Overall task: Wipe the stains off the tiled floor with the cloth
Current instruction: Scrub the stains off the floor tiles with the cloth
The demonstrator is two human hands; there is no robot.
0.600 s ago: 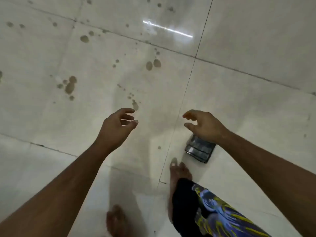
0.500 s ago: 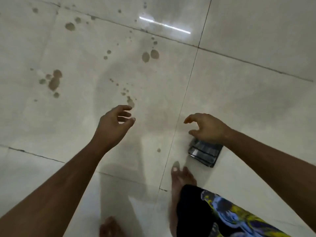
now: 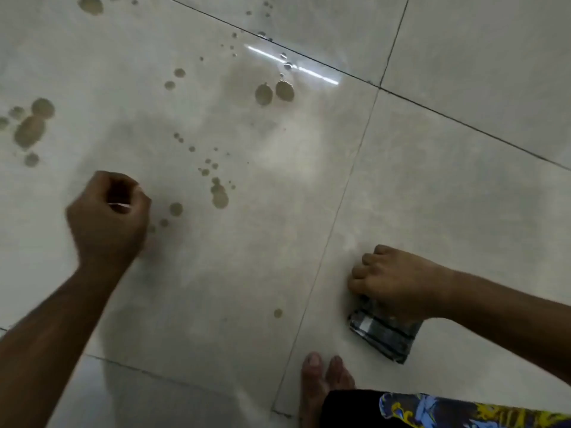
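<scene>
Cloth (image 3: 384,334) gripped by right hand (image 3: 394,281); left hand (image 3: 106,219) curled, holding nothing.

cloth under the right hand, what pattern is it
The folded cloth is dark grey-black plaid with pale stripes, seen best in the head view.

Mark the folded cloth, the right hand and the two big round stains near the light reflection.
Folded cloth (image 3: 386,336): head view, on its dark checked face below the hand.
Right hand (image 3: 398,281): head view, on the back of the hand.
Two big round stains (image 3: 263,94): head view, on the left one.
</scene>
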